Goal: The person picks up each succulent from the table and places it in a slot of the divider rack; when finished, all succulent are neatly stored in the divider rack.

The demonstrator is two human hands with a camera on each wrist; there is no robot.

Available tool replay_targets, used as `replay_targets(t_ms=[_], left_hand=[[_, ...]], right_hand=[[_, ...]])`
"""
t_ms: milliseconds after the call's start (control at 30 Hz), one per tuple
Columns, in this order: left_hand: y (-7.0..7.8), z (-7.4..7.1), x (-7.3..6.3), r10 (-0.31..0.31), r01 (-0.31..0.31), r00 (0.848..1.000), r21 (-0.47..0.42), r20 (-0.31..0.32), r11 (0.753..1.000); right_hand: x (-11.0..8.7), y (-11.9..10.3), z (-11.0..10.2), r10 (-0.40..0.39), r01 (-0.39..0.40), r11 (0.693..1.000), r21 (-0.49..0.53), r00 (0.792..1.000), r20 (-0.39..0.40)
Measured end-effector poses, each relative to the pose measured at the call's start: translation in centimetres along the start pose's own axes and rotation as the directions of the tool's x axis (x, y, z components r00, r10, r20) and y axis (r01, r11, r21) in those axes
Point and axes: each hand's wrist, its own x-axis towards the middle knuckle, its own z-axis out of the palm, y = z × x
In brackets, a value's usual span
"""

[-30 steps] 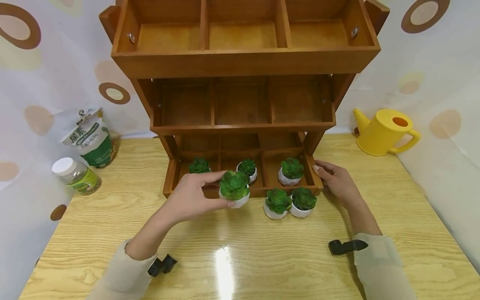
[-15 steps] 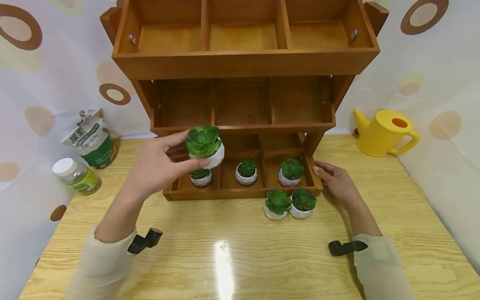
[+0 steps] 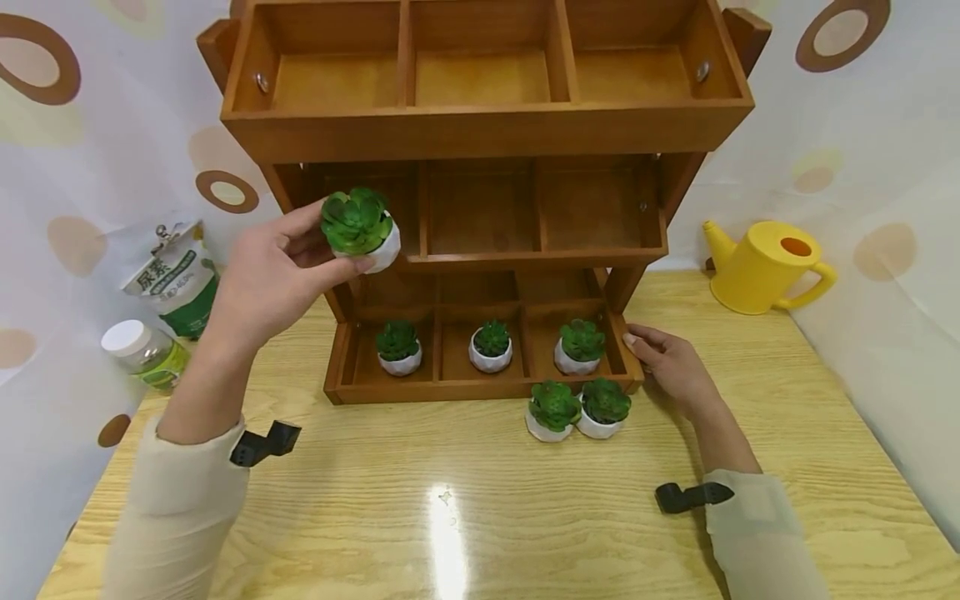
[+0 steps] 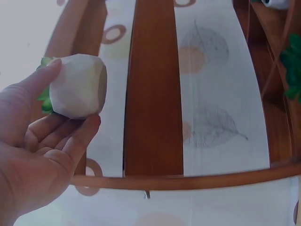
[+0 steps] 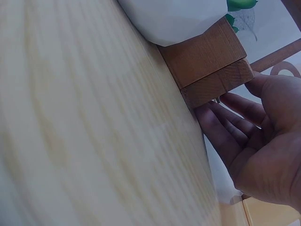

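In the head view, the left hand (image 3: 266,275) and the potted plant (image 3: 367,233) it pinched hid part of the compartment (image 3: 406,192) behind them, its wrist covered an edge of the jar (image 3: 153,354) outward of it, and the rack (image 3: 487,133) above was cut off by the top edge. In the left wrist view, most of the leaves (image 4: 45,101) were hidden behind their pot. The white pot (image 5: 178,19) above the right hand (image 5: 273,141) ran out of the right wrist view.
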Motion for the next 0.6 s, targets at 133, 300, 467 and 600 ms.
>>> replay_targets(t_ms=[133, 300, 467, 600], left_hand=[[-0.5, -0.4, 0.6, 0.002, -0.001, 1.0, 0.031, -0.03, 1.0], [-0.9, -0.7, 1.4, -0.009, 0.015, 0.998, 0.106, -0.056, 0.994], [-1.2, -0.7, 2.1, -0.018, 0.027, 0.998, 0.16, -0.057, 0.987], [-1.3, -0.5, 2.6, -0.023, 0.03, 0.999, 0.183, -0.037, 0.983]], right_hand=[[0.0, 0.1, 0.0, -0.005, 0.005, 1.0, 0.005, 1.0, 0.0], [0.0, 0.1, 0.0, -0.008, 0.008, 1.0, 0.003, 1.0, -0.005], [0.0, 0.0, 0.0, -0.006, 0.006, 1.0, 0.002, 1.0, -0.001], [0.0, 0.0, 0.0, 0.0, 0.0, 1.0, -0.006, 1.0, -0.001]])
